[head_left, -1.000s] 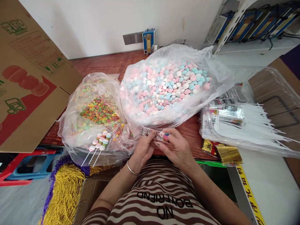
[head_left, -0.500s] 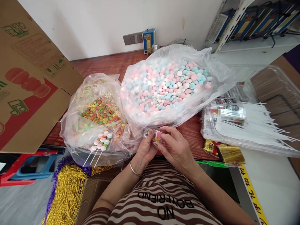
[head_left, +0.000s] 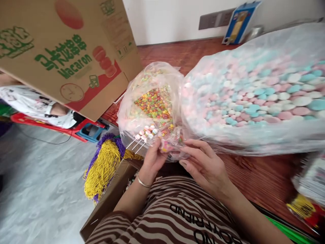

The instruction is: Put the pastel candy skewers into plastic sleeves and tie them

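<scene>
My left hand (head_left: 154, 158) pinches a small clear plastic packet (head_left: 167, 146) with pink and yellow print. To its right, my right hand (head_left: 207, 166) has its thumb and fingers apart at the packet's clear end; whether the fingertips touch the film is blurred. Just beyond my left hand, three marshmallow skewers (head_left: 146, 132) on white sticks lie on a clear bag of colourful cereal rings (head_left: 154, 105). A large clear bag of pink, blue and white round candies (head_left: 254, 108) fills the table on the right.
A tall Macaron carton (head_left: 73, 67) stands at the left. Gold and purple tassels (head_left: 104, 169) hang beside an open cardboard box (head_left: 101, 206) below the table edge. Behind the carton is a person in a white patterned top (head_left: 33, 105). Yellow twist ties (head_left: 302, 206) lie at far right.
The view has swung left, bringing in more of the carton and the other person. My hands have moved nearer the skewers, and my right fingers have spread away from the packet's printed part.
</scene>
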A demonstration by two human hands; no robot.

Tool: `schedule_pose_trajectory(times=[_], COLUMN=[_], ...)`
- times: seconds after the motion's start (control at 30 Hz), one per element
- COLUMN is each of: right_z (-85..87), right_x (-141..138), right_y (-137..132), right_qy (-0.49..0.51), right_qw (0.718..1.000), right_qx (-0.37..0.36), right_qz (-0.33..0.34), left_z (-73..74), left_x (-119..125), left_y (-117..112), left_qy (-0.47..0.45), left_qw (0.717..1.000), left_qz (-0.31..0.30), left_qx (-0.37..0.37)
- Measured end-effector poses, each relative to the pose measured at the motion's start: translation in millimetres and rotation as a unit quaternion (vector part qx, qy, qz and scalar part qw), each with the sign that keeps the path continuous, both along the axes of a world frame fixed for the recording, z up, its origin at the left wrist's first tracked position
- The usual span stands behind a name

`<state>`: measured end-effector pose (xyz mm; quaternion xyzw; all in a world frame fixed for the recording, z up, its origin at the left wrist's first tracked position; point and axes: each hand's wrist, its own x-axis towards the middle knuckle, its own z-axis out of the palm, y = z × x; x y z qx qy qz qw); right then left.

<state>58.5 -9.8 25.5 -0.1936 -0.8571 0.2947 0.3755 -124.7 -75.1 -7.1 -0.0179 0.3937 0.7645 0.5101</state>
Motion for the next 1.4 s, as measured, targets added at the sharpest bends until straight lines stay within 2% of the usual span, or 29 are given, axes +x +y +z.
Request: schedule_pose_trajectory(times=[0.07,0.13,0.2,0.27,0.33,0.43,0.5,0.57,0.63,0.7,0.73,0.83,0.9,0.93,1.03,1.13,1.23,1.4], right_z=[-5.0,-13.4,-24.3,-36.1,-47.0,-56.7,-56.1,-50.9,-45.0,-42.7,-43.7,-51.0,-52.9,-51.0,-33.9,-11.1,2.8,5.1], right_x=[-29.1,-65.7,-106.4,-145.8,-177.9,-200.0,-192.1,-166.9,-131.8,-97.6,-84.0,-62.4,-58.7,-56.7,-38.8,-5.4,22.5,38.3], right_y=[1.8,0.1,-7.9,-21.6,-36.4,-49.0,-46.7,-35.4,-16.7,5.1,15.2,33.4,33.3,30.4,17.4,6.2,-1.0,-6.6], right_qy=[-0.03,-0.118,-0.233,-0.306,-0.315,-0.312,-0.316,-0.31,-0.281,-0.252,-0.26,-0.354,-0.366,-0.338,-0.169,-0.058,-0.031,-0.022], right_qw=[0.999,0.991,0.966,0.935,0.921,0.915,0.915,0.924,0.945,0.962,0.961,0.931,0.924,0.933,0.979,0.995,0.998,0.997], right_qx=[-0.007,0.014,0.059,0.115,0.167,0.199,0.2,0.195,0.164,0.099,0.071,0.023,0.039,0.054,0.068,0.023,-0.001,-0.007], right_qz=[0.027,0.057,0.096,0.135,0.157,0.158,0.148,0.112,0.038,-0.032,-0.055,-0.088,-0.106,-0.11,-0.096,-0.075,-0.059,-0.067], left_z=[6.0,8.7,7.5,3.1,-2.8,-11.1,-15.1,-17.5,-18.5,-18.2,-17.6,-14.3,-11.7,-10.5,-8.5,-8.9,-9.0,-4.5], left_x=[-36.8,-67.8,-88.6,-98.5,-100.3,-97.4,-95.9,-95.5,-95.0,-92.6,-90.3,-79.7,-71.3,-67.4,-58.5,-51.3,-41.7,-24.1], left_y=[-31.1,-63.7,-92.4,-112.8,-123.3,-123.4,-116.8,-107.1,-95.2,-81.2,-73.5,-49.6,-35.2,-29.1,-15.4,-6.1,2.5,14.6], left_qy=[0.016,0.032,0.051,0.051,0.037,0.02,0.016,0.011,0.002,-0.004,-0.005,-0.011,-0.018,-0.021,-0.035,-0.047,-0.042,-0.015], left_qw=[0.995,0.982,0.966,0.958,0.955,0.955,0.959,0.965,0.97,0.976,0.979,0.988,0.991,0.992,0.994,0.994,0.996,0.998], left_qz=[0.089,0.169,0.231,0.262,0.275,0.279,0.268,0.249,0.229,0.205,0.191,0.144,0.121,0.112,0.094,0.085,0.066,0.036], left_qx=[0.039,0.082,0.104,0.106,0.1,0.095,0.088,0.08,0.077,0.073,0.07,0.059,0.055,0.052,0.048,0.05,0.039,0.045])
